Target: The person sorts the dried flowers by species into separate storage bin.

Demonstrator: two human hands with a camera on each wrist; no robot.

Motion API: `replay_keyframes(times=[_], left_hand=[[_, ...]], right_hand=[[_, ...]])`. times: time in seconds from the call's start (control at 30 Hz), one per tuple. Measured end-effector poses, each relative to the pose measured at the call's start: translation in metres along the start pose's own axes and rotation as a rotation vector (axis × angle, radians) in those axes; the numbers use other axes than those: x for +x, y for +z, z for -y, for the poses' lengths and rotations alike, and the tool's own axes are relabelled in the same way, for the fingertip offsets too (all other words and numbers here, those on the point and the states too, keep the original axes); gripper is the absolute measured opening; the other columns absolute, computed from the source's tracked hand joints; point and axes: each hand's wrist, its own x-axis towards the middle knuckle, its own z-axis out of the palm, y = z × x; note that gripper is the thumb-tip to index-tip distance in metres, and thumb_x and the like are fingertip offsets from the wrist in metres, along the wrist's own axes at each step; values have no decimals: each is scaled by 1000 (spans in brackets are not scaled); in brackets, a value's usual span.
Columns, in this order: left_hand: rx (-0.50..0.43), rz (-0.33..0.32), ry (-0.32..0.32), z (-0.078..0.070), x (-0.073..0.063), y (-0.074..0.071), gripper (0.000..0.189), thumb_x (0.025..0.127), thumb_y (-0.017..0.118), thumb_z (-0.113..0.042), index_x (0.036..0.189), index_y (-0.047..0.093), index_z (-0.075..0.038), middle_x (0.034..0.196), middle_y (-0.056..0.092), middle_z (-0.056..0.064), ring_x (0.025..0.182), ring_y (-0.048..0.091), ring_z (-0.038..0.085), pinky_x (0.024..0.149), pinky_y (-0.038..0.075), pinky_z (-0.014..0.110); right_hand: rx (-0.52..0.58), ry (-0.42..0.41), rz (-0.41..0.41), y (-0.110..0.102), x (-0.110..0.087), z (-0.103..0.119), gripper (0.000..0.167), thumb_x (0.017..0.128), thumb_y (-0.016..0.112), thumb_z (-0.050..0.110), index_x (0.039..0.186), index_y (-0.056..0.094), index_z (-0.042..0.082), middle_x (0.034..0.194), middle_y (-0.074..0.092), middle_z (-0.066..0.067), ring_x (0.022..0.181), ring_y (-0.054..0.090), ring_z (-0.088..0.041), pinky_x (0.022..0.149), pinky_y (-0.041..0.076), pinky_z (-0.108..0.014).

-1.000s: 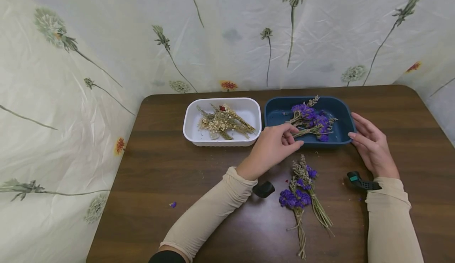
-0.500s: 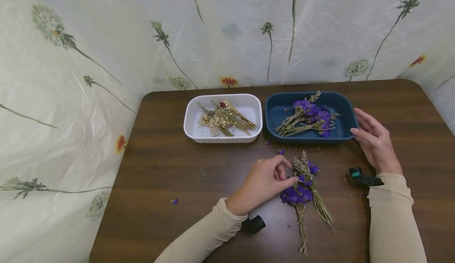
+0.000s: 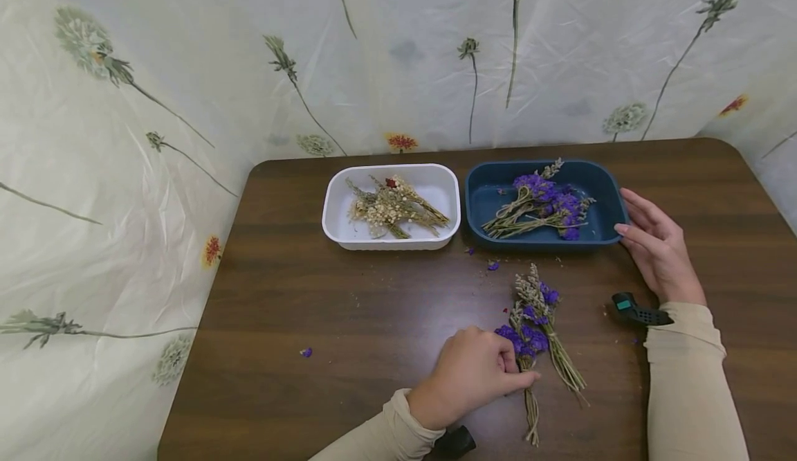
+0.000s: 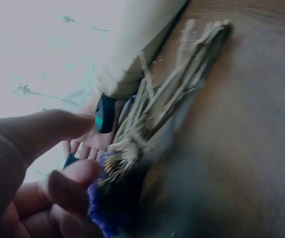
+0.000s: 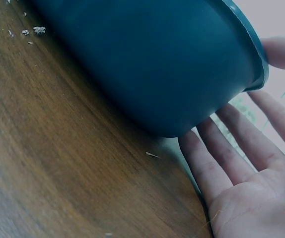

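Above a tied bunch of dried purple flowers (image 3: 530, 405) on the table, my left hand (image 3: 470, 371) has its thumb and fingers spread apart. In the left wrist view, the bunch's tied stems (image 4: 167, 94) lie just past the gap between thumb and fingers. A second bunch, grey-and-purple (image 3: 557, 350), lies beside it to the right. My right hand (image 3: 663, 253) touches the right end of a blue tray (image 3: 529, 245); in the right wrist view its straight fingers (image 5: 232, 124) rest against the tray wall, the thumb at the rim. Purple flower bunches (image 3: 548, 201) lie inside this tray.
Left of the blue tray stands a white tray (image 3: 392, 245) with cream-coloured dried bunches (image 3: 395, 208), one bearing a red flower. Loose purple petals (image 3: 306, 353) and small bits are scattered on the brown table (image 3: 280, 295). A flower-patterned sheet (image 3: 405, 52) hangs behind.
My left hand has left the blue tray, coming toward the near side and down to the purple bunch on the table. The bunches in the tray are uncovered. My right hand stays at the tray.
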Motion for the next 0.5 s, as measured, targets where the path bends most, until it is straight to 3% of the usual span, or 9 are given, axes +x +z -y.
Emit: replay_keyframes(times=[0.2, 0.37, 0.5], left_hand=[[154, 74, -44, -9, 0, 8, 49, 79, 76, -72, 49, 57, -37, 47, 45, -24, 44, 36, -3, 39, 29, 18], [220, 47, -10, -9, 1, 13, 61, 77, 75, -76, 44, 46, -33, 42, 37, -20, 41, 32, -1, 37, 26, 19], [252, -3, 14, -7, 1, 14, 60, 77, 77, -71, 47, 45, -32, 44, 35, -22, 40, 29, -3, 38, 23, 19]], right_hand=[[10, -4, 1, 0, -2, -2, 60, 102, 45, -12, 159, 34, 0, 163, 41, -11, 135, 58, -13, 100, 53, -22], [-7, -3, -4, 0, -1, -1, 59, 102, 46, -11, 159, 35, 1, 163, 41, -10, 135, 57, -13, 100, 53, -21], [-10, -7, -6, 0, -1, -1, 59, 102, 47, -10, 159, 35, 0, 162, 42, -10, 135, 57, -14, 100, 53, -21]])
